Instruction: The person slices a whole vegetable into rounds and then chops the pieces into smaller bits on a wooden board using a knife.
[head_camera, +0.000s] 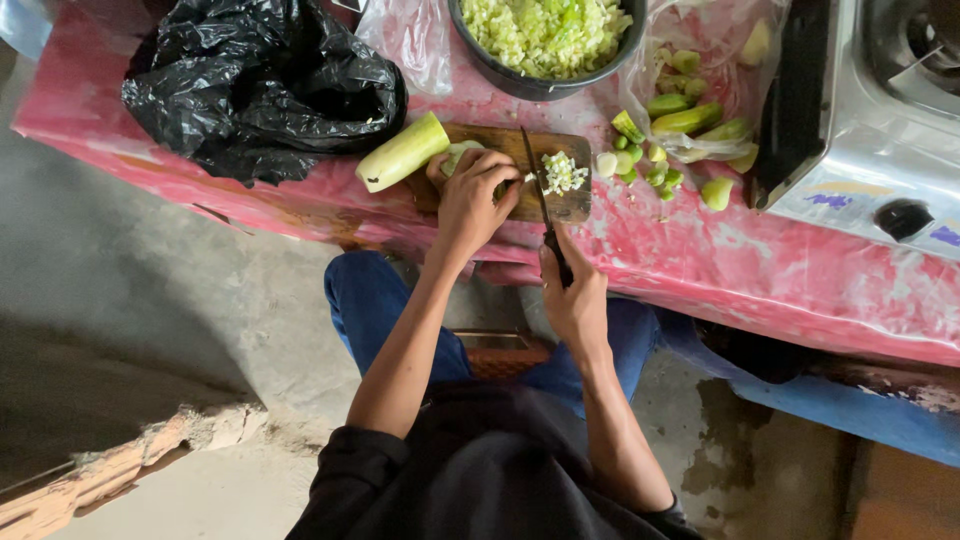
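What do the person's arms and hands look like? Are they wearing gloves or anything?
No gloves. Both the left hand and the right hand are bare, with no rings, watch or bracelets that I can see. The forearms are bare too. Dark, black-looking sleeves are pushed up to about the elbows, bunched and loose. Below them show blue jeans.

Bowl (500, 70) behind cutting board (570, 205)
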